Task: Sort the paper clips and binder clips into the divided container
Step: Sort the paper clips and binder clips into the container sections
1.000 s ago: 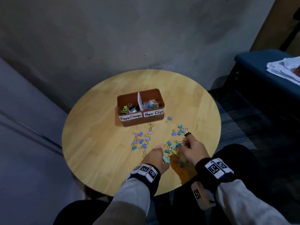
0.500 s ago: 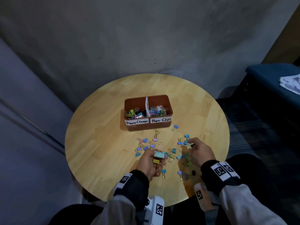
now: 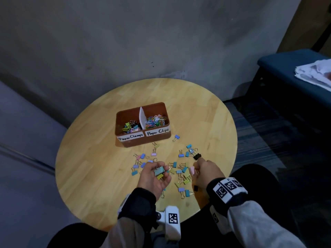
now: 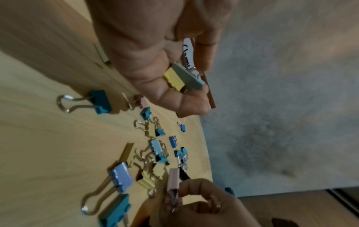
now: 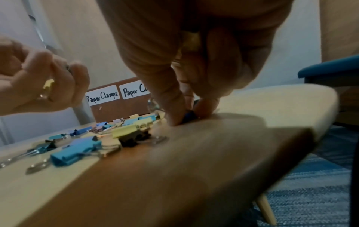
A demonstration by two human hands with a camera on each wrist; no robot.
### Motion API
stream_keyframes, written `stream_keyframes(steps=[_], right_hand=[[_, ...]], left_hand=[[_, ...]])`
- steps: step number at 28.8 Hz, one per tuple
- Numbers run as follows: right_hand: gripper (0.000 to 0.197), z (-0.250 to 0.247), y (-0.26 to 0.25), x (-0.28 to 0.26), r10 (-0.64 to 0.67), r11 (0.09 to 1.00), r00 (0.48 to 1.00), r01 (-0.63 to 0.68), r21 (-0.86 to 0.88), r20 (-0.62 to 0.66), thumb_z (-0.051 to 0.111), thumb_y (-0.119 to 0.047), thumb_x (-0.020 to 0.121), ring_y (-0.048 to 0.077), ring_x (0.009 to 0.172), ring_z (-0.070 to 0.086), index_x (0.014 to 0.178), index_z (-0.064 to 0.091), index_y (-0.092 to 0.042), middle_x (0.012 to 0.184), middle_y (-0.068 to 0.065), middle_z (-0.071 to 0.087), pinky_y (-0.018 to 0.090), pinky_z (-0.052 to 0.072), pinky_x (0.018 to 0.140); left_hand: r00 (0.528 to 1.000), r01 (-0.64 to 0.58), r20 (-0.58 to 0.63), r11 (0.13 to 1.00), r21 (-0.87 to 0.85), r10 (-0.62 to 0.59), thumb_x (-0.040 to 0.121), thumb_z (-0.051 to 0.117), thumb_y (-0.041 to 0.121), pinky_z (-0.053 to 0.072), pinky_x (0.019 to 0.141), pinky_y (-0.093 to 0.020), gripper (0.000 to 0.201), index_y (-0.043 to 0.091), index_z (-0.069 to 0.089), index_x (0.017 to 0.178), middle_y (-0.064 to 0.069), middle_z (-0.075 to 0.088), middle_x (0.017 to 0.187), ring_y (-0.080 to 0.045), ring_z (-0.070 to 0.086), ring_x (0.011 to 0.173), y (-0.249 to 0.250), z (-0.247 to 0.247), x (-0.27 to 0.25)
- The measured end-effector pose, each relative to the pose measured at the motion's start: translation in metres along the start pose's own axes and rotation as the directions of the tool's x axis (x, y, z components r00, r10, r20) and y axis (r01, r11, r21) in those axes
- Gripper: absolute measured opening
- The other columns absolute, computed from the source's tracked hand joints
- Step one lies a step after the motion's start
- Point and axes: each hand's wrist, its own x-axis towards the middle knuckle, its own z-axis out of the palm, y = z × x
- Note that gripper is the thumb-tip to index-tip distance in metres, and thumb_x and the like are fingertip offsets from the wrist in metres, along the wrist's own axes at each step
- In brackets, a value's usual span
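A brown divided container (image 3: pixel 125 143) stands mid-table; its left bay, labelled Paper Clamps, holds binder clips (image 3: pixel 130 127), and its right bay, labelled Paper Clips, holds paper clips (image 3: pixel 155 120). Several coloured binder clips (image 3: pixel 180 171) lie scattered in front of it. My left hand (image 3: pixel 152 178) is palm up above the table and grips a teal binder clip (image 4: pixel 189 75) and a yellow one (image 4: pixel 173 78). My right hand (image 3: pixel 198 163) pinches a black binder clip (image 3: pixel 197 156) on the table with thumb and forefinger (image 5: pixel 174 112). Its curled fingers also hold a pink binder clip (image 3: pixel 192 170).
The round wooden table (image 3: pixel 89 176) ends just before my knees. A blue bench (image 3: pixel 286 68) with a stack of white papers (image 3: pixel 317 72) stands at the right. A grey wall (image 3: pixel 161 42) rises behind, and a grey surface (image 3: pixel 23 140) lies left.
My left hand came off the table and turned palm up with the teal and yellow clips. My right hand reached farther out to the black clip.
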Motion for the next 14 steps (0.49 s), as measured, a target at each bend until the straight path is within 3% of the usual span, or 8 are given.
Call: stream_keyframes(steps=[3, 5, 8, 11, 14], right_hand=[[0.034, 0.0, -0.005, 0.007, -0.029, 1.0, 0.997, 0.029, -0.005, 0.07, 0.063, -0.016, 0.083, 0.024, 0.102, 0.059, 0.115, 0.053, -0.017, 0.112, 0.005, 0.062, 0.031, 0.051, 0.085], [0.025, -0.001, -0.014, 0.01, -0.062, 0.998, 0.996, 0.062, -0.011, 0.063, 0.059, -0.018, 0.089, 0.023, 0.103, 0.059, 0.114, 0.056, -0.015, 0.114, 0.007, 0.06, 0.028, 0.047, 0.083], [0.016, -0.009, -0.037, 0.013, -0.132, 0.991, 0.99, 0.13, 0.043, 0.051, 0.05, -0.018, 0.095, 0.025, 0.1, 0.059, 0.106, 0.061, -0.012, 0.107, 0.01, 0.063, 0.025, 0.043, 0.076], [0.017, -0.02, -0.061, 0.023, -0.161, 0.964, 0.983, 0.138, 0.225, 0.086, 0.052, -0.01, 0.09, 0.024, 0.084, 0.062, 0.079, 0.064, -0.017, 0.082, 0.007, 0.066, 0.026, 0.048, 0.071], [0.022, -0.031, -0.09, 0.029, -0.224, 0.933, 0.971, 0.188, 0.308, 0.085, 0.054, -0.012, 0.09, 0.016, 0.068, 0.057, 0.073, 0.063, -0.022, 0.072, -0.001, 0.063, 0.022, 0.044, 0.062]], left_hand=[[0.998, 0.017, -0.065, 0.979, 0.202, -0.004, 0.096, 0.053, 0.026, 0.042, 0.043, -0.019, 0.027, 0.012, 0.057, 0.073, -0.001, 0.048, 0.061, -0.012, 0.04, 0.05, 0.001, 0.003, 0.005], [0.995, 0.029, -0.104, 0.962, 0.273, -0.001, 0.097, 0.053, 0.025, 0.04, 0.042, -0.018, 0.026, 0.012, 0.056, 0.075, 0.001, 0.046, 0.056, -0.01, 0.039, 0.045, 0.008, 0.003, 0.008], [0.994, -0.002, -0.111, 0.984, 0.18, 0.022, 0.097, 0.052, 0.017, 0.044, 0.04, -0.018, 0.018, 0.009, 0.056, 0.081, -0.003, 0.052, 0.06, -0.012, 0.043, 0.046, 0.029, -0.001, 0.011], [0.991, -0.046, -0.118, 0.992, 0.117, 0.06, 0.098, 0.049, 0.01, 0.044, 0.037, -0.018, 0.01, 0.006, 0.057, 0.093, -0.009, 0.057, 0.07, -0.016, 0.047, 0.055, 0.048, -0.009, 0.014], [0.999, -0.008, -0.039, 0.989, 0.146, 0.014, 0.099, 0.051, 0.021, 0.046, 0.042, -0.02, 0.018, 0.007, 0.058, 0.09, -0.009, 0.057, 0.07, -0.016, 0.05, 0.053, 0.054, -0.008, 0.015]])
